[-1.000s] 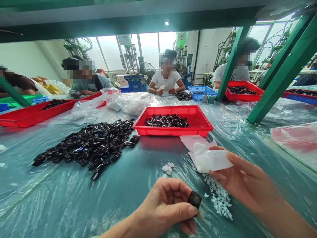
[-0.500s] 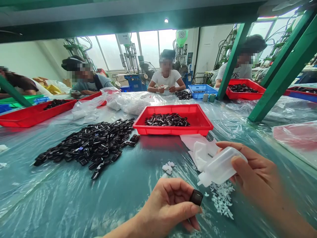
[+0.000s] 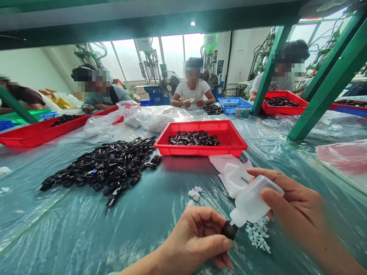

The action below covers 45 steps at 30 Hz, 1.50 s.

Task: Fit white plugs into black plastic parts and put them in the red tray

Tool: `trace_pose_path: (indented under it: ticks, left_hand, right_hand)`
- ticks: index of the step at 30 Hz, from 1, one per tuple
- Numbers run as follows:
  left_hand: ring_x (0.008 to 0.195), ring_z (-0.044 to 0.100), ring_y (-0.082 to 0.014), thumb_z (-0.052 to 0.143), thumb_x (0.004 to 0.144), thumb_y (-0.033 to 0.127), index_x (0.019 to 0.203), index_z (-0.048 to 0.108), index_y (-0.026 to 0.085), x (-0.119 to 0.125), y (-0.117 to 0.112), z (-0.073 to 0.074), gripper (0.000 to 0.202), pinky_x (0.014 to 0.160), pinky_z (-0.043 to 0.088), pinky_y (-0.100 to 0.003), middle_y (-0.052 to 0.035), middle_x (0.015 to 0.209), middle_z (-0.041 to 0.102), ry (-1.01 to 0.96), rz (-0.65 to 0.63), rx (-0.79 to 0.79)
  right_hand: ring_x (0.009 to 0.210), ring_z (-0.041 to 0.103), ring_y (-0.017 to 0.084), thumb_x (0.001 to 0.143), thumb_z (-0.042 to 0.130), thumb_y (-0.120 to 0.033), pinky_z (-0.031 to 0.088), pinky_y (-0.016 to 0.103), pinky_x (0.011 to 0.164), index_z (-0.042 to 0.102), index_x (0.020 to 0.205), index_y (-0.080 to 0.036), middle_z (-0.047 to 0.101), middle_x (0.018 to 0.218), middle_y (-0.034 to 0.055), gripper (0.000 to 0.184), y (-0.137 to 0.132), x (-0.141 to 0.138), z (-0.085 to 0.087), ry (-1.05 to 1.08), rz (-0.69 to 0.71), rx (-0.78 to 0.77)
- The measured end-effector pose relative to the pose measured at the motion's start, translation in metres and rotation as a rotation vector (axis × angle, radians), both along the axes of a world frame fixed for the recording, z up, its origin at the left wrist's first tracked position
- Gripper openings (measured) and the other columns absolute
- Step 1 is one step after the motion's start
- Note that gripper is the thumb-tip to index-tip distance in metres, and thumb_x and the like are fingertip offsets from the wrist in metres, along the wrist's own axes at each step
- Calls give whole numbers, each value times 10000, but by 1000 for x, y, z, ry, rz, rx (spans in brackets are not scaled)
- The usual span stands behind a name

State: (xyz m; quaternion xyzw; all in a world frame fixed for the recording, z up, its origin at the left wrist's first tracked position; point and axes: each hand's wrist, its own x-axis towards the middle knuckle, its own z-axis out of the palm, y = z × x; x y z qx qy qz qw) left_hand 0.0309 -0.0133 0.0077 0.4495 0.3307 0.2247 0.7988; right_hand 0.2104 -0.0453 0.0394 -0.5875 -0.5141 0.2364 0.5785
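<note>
Left hand — fingers closed in a firm pinch on a small black plastic piece; right hand wrapped around a tilted translucent squeeze bottle — nozzle held just beside the piece

And now the right hand is tipping the translucent plastic squeeze bottle over, its nozzle swinging down toward seven o'clock, closing in on the black piece in the left hand!

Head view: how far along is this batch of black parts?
Done, apparently: a smaller lot of black parts sits in the red tray. In hand: the left hand holds one black part at the nozzle of a translucent squeeze bottle in the right hand. Left, apparently: the larger loose heap on the plastic sheet.
</note>
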Motion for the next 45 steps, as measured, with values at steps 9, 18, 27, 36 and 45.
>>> trace_pose_path:
  ticks: [9,18,27,36,45]
  left_hand:
    - [480,613,-113,801,553,325,734,585,106,0,-1,3,357,436,472,-170,-36,615,635,3,-10,11]
    - [470,607,-105,811,542,322,749,577,115,1,-1,-1,375,450,482,-177,-25,612,635,-6,-2,6]
    - [456,575,-76,795,574,308,742,597,114,3,-5,-8,324,451,466,-158,-6,587,621,-23,-69,3]
    - [468,570,-80,787,578,294,719,607,105,5,-6,-5,298,463,476,-169,-10,584,606,0,-95,-2]
    - [473,580,-85,791,567,297,731,619,101,7,-6,-5,308,460,480,-172,-21,610,624,-8,-112,-17]
  right_hand:
    - [388,318,85,718,616,-452,239,231,374,673,909,-281,496,511,-49,263,-4,3,0,-69,1,40]
    - [606,603,181,702,641,-431,468,288,577,692,917,-311,672,764,-9,251,-7,4,2,-136,-3,130]
    - [772,643,213,763,622,-335,505,304,716,629,1076,-342,694,927,-7,313,-3,22,-4,-419,146,239]
    - [725,640,196,759,629,-335,474,257,596,665,1007,-315,711,866,-2,251,-3,18,6,-419,188,219]
    - [731,648,201,755,634,-333,487,261,581,673,981,-292,715,861,2,233,-3,16,9,-448,178,222]
